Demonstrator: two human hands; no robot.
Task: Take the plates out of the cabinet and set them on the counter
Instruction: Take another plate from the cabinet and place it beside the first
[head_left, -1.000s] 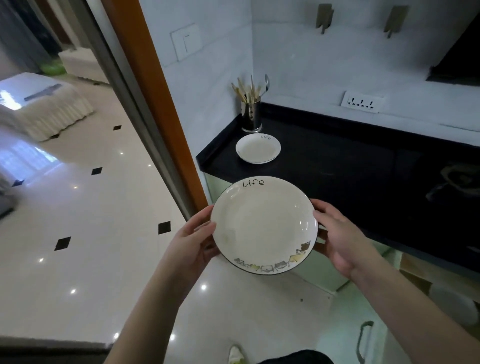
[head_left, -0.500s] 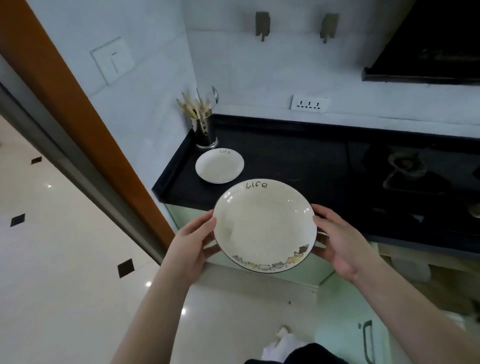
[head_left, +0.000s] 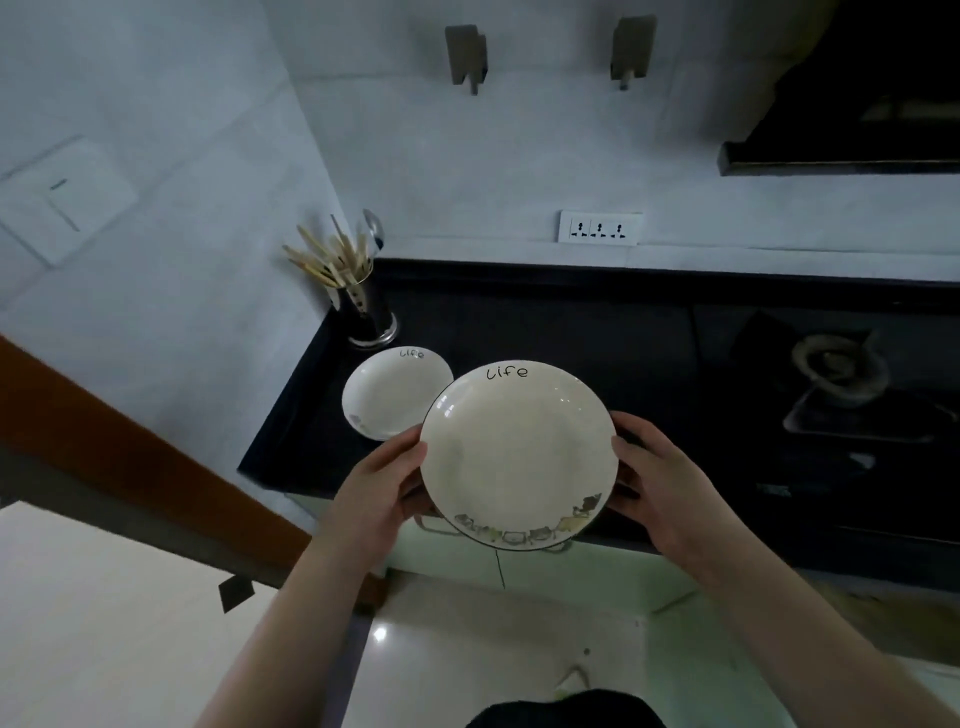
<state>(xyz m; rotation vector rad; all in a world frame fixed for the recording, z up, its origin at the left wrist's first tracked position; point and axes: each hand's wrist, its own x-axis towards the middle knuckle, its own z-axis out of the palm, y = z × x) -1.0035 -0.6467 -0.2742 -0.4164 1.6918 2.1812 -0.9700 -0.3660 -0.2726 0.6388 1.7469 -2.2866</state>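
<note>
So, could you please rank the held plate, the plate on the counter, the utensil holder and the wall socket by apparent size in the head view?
1. held plate, though it is nearest the camera
2. plate on the counter, partly overlapped
3. utensil holder and wall socket: too alike to rank

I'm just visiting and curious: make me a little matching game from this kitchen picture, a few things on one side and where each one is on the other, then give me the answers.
Things:
1. larger plate
2. smaller plate
3. utensil holder
4. power socket strip

Places:
A. on the wall above the counter
B. lying on the black counter
C. held at its rim between the left hand and the right hand
D. standing in the counter's back corner

Pairs: 1-C, 2-B, 3-D, 4-A
</note>
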